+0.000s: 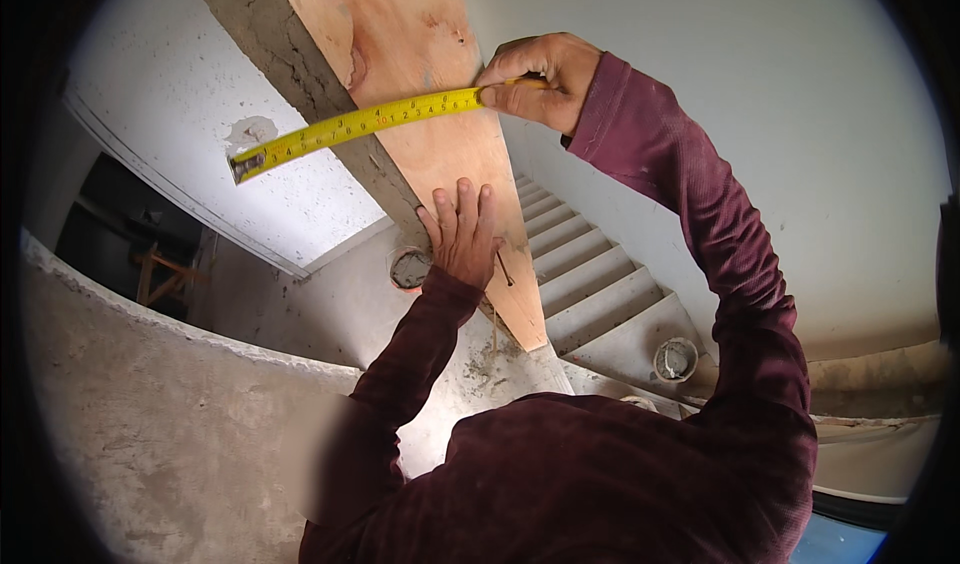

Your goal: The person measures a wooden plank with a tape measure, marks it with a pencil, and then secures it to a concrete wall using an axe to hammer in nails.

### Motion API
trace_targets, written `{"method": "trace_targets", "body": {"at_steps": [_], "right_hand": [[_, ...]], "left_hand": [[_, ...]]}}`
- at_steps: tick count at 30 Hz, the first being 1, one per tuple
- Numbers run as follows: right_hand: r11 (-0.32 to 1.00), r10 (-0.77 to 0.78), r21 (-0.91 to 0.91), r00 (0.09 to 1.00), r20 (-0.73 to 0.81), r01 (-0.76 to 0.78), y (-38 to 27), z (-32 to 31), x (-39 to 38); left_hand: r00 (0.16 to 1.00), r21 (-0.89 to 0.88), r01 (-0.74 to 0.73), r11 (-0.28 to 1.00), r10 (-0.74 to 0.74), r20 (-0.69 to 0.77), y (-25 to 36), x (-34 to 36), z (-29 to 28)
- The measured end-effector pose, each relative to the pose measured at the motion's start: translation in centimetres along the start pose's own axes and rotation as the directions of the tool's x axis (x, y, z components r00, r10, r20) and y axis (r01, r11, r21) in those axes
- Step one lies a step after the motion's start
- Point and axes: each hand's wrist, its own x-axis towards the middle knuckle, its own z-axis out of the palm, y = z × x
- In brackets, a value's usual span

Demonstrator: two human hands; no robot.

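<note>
My right hand (548, 82) pinches the yellow blade of a tape measure (400, 114) between thumb and fingers. A thin orange-yellow thing, perhaps a pencil, shows partly inside that hand. The blade runs leftward across a plywood board (450, 149), and its metal hook end reaches past the board's left side over the white surface. No tape case can be seen. My left hand (463, 239) lies flat on the lower part of the board, fingers a little apart, holding nothing. Beside it a nail (507, 269) stands out from the wood.
Rough concrete (290, 54) edges the board's left side. Stairs (590, 264) descend on the right beside a pale wall (800, 144). A mortar-stained bucket (409, 269) stands below my left hand, another bucket (676, 360) by the steps. A wooden frame (165, 274) is far left.
</note>
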Motion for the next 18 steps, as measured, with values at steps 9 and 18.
{"method": "trace_targets", "body": {"at_steps": [9,18], "right_hand": [[0.998,-0.013,0.063,1.0,-0.012,0.014,0.8,0.0,0.1],[0.981,-0.135,-0.142,0.991,-0.013,0.132,-1.6,-0.5,-0.5]], "left_hand": [[1.0,0.055,0.011,0.998,-0.011,0.012,0.3,0.7,0.1],[0.999,0.155,0.045,0.987,-0.042,-0.021,0.0,0.3,1.1]]}}
